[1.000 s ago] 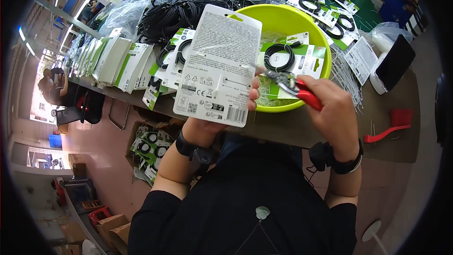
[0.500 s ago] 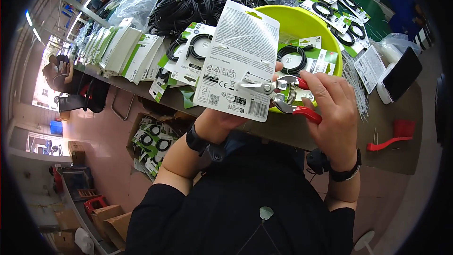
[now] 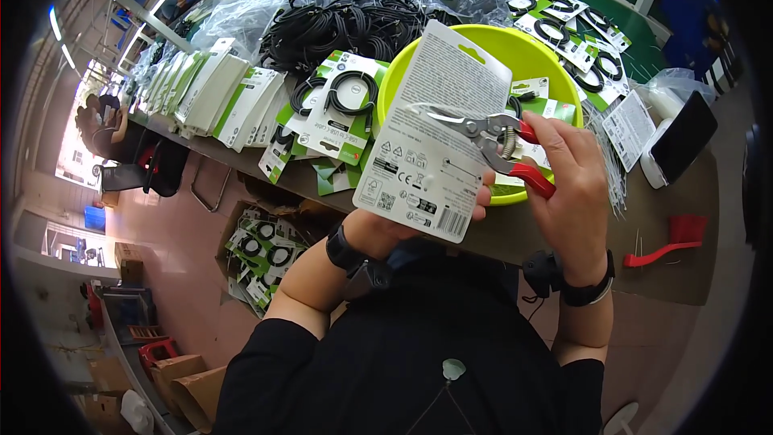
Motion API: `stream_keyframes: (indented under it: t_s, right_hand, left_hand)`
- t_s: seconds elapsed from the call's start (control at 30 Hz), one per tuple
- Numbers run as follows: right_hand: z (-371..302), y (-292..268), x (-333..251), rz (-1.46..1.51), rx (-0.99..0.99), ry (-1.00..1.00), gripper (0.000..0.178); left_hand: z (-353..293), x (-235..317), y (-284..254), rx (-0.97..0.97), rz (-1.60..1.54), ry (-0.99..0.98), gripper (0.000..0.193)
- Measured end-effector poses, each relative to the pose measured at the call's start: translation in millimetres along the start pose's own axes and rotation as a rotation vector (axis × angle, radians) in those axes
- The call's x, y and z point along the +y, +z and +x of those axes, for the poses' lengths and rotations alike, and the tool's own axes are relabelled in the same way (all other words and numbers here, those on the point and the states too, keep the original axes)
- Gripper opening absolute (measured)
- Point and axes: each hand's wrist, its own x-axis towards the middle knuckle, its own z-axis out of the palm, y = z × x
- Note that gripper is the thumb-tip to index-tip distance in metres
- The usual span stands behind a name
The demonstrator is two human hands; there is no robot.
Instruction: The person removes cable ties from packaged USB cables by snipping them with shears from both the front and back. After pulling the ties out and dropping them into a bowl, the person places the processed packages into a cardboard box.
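Observation:
My left hand (image 3: 380, 232) holds a white printed cardboard card (image 3: 439, 153) from beneath, its fingertips curling round the right edge. The card is tilted, with its printed back up and a green-edged hanging slot at the top. My right hand (image 3: 573, 181) is closed round the red handles of small pruning shears (image 3: 509, 143). Their metal blades lie over the middle of the card, tips pointing left, beside a thin pale strip (image 3: 439, 108) on it. Behind the card stands a lime-yellow tub (image 3: 555, 68) with carded black cables inside.
Carded cables (image 3: 346, 105) and rows of white-green cards (image 3: 213, 97) stand left, before heaped black cables (image 3: 338, 28). Thin white ties (image 3: 616, 173), a black-screened device (image 3: 684, 141) and a red-handled tool (image 3: 664, 250) lie right. A carton of carded cables (image 3: 262, 250) sits below the table.
The card has moved right and toward me and tilted clockwise. The shears' tips have shifted up the card, away from its printed symbols. My right hand stays close to where it was.

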Motion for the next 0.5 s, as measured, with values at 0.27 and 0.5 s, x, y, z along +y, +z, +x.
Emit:
stream_keyframes:
  t_s: [0.27, 0.5]
  right_hand:
    - [4.8, 4.2, -2.0, -0.034, 0.011, -0.046, 0.047]
    - [-0.7, 5.0, 5.5, 0.205, -0.103, 0.075, 0.046]
  left_hand:
    - [-0.3, -0.9, 18.5, 0.09, 0.088, -0.012, 0.072]
    - [8.4, 0.0, 0.4, -0.259, -0.109, -0.008, 0.057]
